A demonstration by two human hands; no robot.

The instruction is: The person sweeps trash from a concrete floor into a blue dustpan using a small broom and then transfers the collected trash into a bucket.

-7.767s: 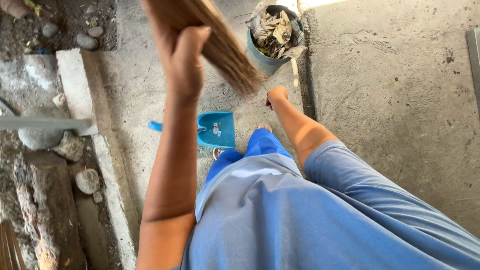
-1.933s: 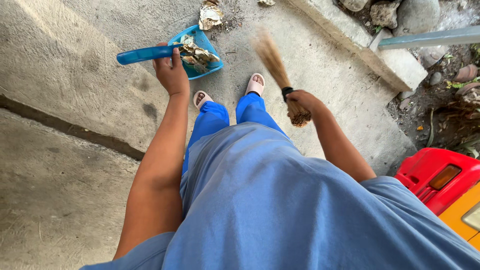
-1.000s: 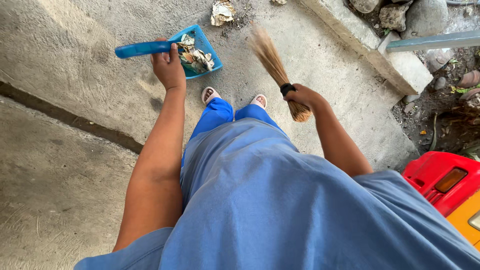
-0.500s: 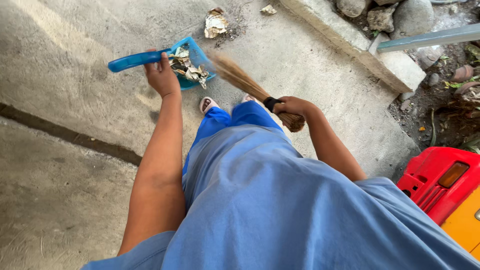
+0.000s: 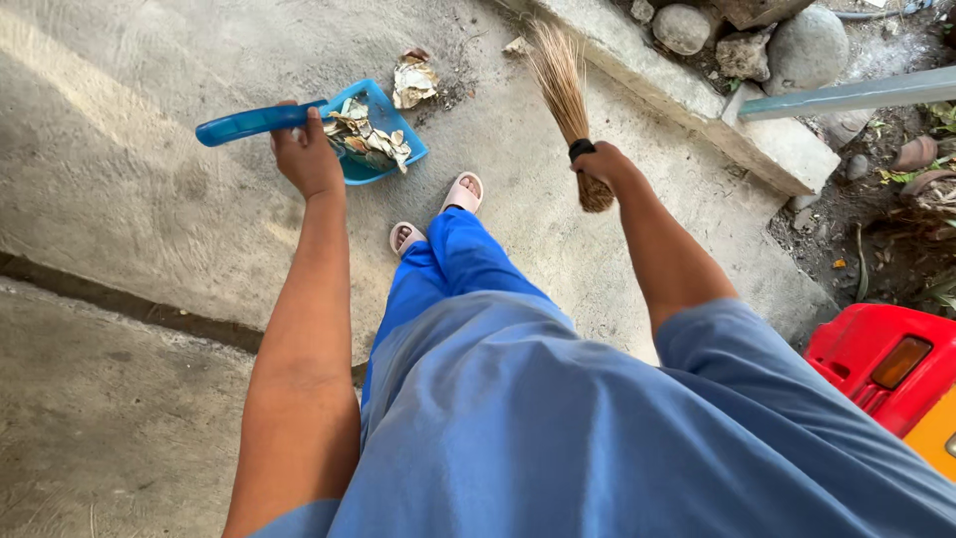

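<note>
From the head view, the left hand (image 5: 304, 159) is closed around the long handle of a blue dustpan (image 5: 373, 134), holding it just above the concrete floor (image 5: 129, 199) ahead and to the left of the person's feet. The pan is loaded with dry leaves and crumpled scraps (image 5: 363, 139). The right hand (image 5: 600, 164) is clenched around the bound neck of a straw hand broom (image 5: 566, 90), whose bristles fan upward in the picture toward the raised concrete curb (image 5: 697, 100). The broom stands well apart from the dustpan, on the other side of the sandalled feet (image 5: 438, 214).

A crumpled piece of pale paper litter (image 5: 413, 80) lies on the floor just beyond the dustpan's mouth, between pan and broom tips, and a smaller scrap (image 5: 515, 46) rests close to the curb edge. Rounded stones (image 5: 742, 40) sit past the curb. At the right edge, a red moulded shape with an amber lens (image 5: 881, 364) shows.
</note>
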